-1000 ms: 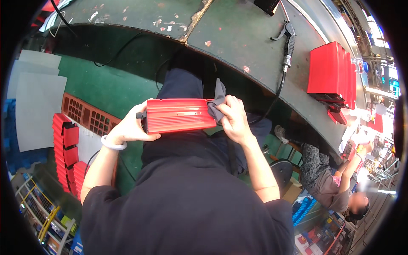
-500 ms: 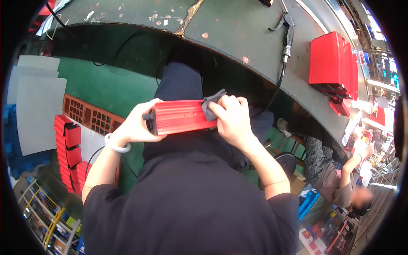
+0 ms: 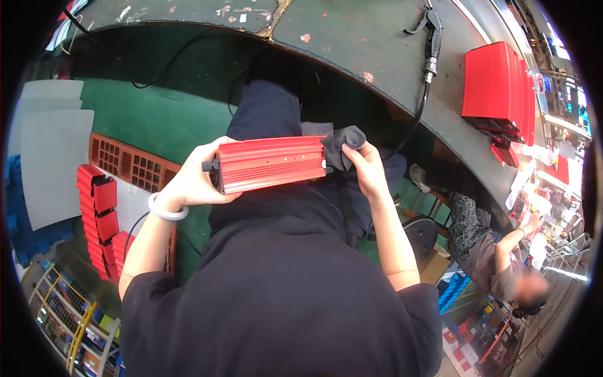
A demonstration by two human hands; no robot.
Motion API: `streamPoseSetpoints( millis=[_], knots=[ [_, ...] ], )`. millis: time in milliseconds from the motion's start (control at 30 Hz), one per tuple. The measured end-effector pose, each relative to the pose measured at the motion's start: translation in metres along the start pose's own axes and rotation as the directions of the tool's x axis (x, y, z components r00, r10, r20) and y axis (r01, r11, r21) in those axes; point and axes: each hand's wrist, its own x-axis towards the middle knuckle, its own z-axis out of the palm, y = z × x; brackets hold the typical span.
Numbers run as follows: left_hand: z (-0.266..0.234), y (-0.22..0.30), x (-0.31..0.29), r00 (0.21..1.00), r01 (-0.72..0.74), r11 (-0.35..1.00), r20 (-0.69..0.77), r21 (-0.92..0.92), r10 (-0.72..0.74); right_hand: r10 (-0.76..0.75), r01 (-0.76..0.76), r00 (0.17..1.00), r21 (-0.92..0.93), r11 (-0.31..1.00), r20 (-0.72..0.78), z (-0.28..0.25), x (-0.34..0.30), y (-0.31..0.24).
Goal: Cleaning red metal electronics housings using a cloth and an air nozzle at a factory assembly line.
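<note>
A red ribbed metal housing (image 3: 270, 164) with a black end lies across my lap area, held up in front of me. Wrapped round its left end, beside a black knob, is my left hand (image 3: 200, 171), with a pale band on the wrist. At the other end my right hand (image 3: 366, 164) pinches a dark grey cloth (image 3: 342, 146). The cloth touches the housing's right end, and part of it hangs behind the upper edge.
On the dark workbench (image 3: 352, 44) ahead lie an air blow gun (image 3: 432, 38) with a hose and a stack of red housings (image 3: 493, 85). More red housings (image 3: 97, 220) stand at left, near a brown perforated crate (image 3: 132, 162) and grey sheets (image 3: 53, 163). A co-worker (image 3: 493, 257) sits at right.
My right hand has moved right and slightly down with the cloth, off the housing's top face to its right end. The housing has shifted slightly left.
</note>
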Motion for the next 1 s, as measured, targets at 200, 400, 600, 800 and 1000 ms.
streamPoseSetpoints(
  millis=[200,400,600,800,1000],
  knots=[
    [0.003,0.004,0.004,0.999,-0.034,0.999,-0.001,-0.002,0.034,-0.288,0.297,0.955,-0.191,0.936,0.07,0.004,-0.005,0.001],
    [0.006,0.005,0.004,1.0,0.003,1.0,-0.013,-0.026,-0.003,-0.552,0.582,0.733,-0.786,0.206,0.398,0.026,-0.003,-0.034],
    [0.019,0.017,0.008,0.997,-0.052,0.997,-0.048,0.065,0.055,-0.494,0.494,0.723,-0.861,-0.121,0.484,0.029,-0.012,-0.043],
    [0.027,0.03,0.013,0.99,-0.113,0.966,-0.056,0.232,0.129,-0.45,0.396,0.792,-0.908,-0.139,0.414,0.037,-0.016,-0.042],
    [0.021,0.023,0.006,0.99,-0.123,0.981,-0.046,0.149,0.131,-0.507,0.441,0.748,-0.892,-0.102,0.428,0.038,-0.021,-0.039]
  ],
)
